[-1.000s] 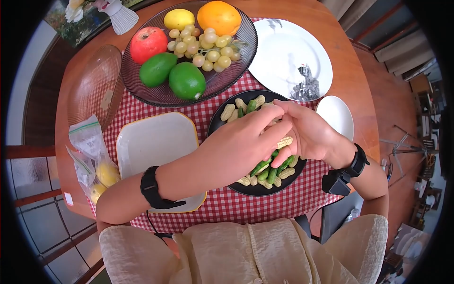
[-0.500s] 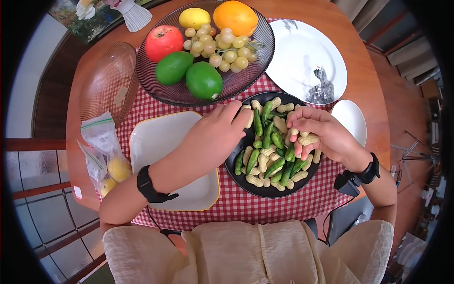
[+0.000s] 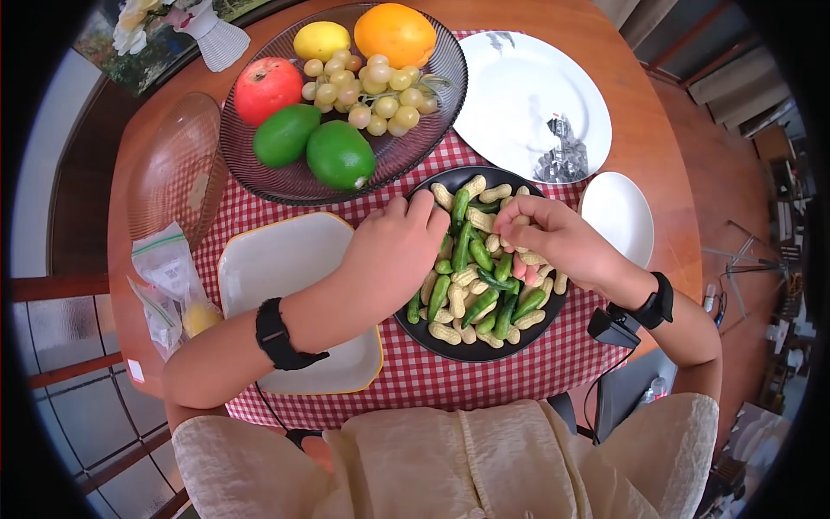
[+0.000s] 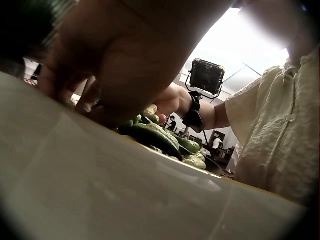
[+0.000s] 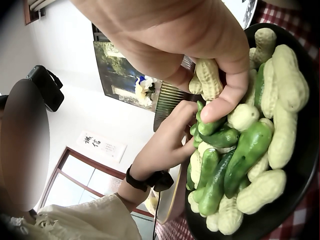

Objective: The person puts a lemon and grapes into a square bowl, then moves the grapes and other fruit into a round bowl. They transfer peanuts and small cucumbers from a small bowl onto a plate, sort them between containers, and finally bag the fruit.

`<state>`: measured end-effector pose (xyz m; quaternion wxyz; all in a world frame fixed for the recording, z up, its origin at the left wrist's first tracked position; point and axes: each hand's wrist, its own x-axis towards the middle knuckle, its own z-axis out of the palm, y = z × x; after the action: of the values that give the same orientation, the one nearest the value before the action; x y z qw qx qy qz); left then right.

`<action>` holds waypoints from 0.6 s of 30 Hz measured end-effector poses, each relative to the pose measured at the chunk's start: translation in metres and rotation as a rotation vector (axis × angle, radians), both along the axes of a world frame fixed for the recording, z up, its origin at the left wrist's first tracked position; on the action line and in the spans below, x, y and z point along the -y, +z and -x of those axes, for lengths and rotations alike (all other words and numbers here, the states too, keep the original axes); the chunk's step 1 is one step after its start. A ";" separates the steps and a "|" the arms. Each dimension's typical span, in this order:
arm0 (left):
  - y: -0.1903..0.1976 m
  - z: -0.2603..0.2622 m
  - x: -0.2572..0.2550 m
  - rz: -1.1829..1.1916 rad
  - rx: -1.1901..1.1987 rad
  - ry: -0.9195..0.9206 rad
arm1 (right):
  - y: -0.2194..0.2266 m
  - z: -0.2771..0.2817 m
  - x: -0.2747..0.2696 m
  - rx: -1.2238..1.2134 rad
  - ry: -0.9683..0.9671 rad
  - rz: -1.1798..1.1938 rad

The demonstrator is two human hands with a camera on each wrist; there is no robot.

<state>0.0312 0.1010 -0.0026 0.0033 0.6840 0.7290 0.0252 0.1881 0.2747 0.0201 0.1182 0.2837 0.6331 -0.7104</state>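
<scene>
A black plate [image 3: 411, 339] holds a mixed heap of unshelled peanuts [image 3: 445, 333] and green chili peppers [image 3: 438, 294]. My right hand [image 3: 562, 242] is over the plate's right side, its curled fingers holding a few peanuts [image 5: 209, 80], which show between the fingers in the right wrist view. At the plate's left rim, my left hand [image 3: 393, 246] points its fingers down beside the peppers; its fingertips are hidden in the head view, and I cannot tell whether they hold anything. Below its forearm lies a white rectangular dish [image 3: 281, 259] with a yellow edge.
Behind stands a purple glass bowl [image 3: 242, 177] with grapes, a lemon, an orange fruit, a red fruit and two green fruits. A white plate [image 3: 510, 95] and a small white dish [image 3: 618, 216] are at right. Left are a glass dish [image 3: 173, 164] and zip bags [image 3: 164, 268].
My hands were together over the plate, then parted. The left moved left to the plate's rim and is now slightly lower; the right stayed over the right side with peanuts in its fingers.
</scene>
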 end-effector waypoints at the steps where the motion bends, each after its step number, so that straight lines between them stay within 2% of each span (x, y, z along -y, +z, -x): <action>1: 0.000 -0.001 0.000 0.026 0.014 0.023 | -0.001 0.000 0.000 -0.013 0.010 0.004; 5: 0.001 -0.002 0.003 0.074 -0.080 0.023 | 0.002 0.001 0.001 0.006 0.031 -0.023; 7: -0.002 -0.001 0.005 -0.024 -0.153 -0.011 | 0.001 0.000 0.002 0.010 0.022 -0.038; 11: 0.005 -0.002 0.009 -0.011 -0.151 -0.036 | 0.000 -0.001 0.003 0.019 0.017 -0.062; 13: 0.019 -0.007 0.007 0.046 -0.005 0.076 | 0.004 0.000 0.004 0.035 -0.048 0.040; 14: 0.025 -0.009 0.004 0.045 -0.002 0.073 | 0.003 0.000 0.003 0.038 -0.051 0.039; 16: 0.035 -0.015 -0.006 -0.178 0.175 -0.032 | 0.002 0.002 0.000 0.048 -0.092 0.129; 17: 0.037 -0.018 -0.012 -0.180 0.179 -0.030 | 0.003 0.002 -0.001 0.053 -0.090 0.127; 18: 0.038 -0.021 -0.018 -0.255 0.236 -0.137 | 0.005 0.003 -0.001 0.029 -0.070 0.144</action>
<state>0.0521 0.1190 0.0353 0.0039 0.7193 0.6661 0.1974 0.1852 0.2759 0.0253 0.1223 0.3068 0.5682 -0.7537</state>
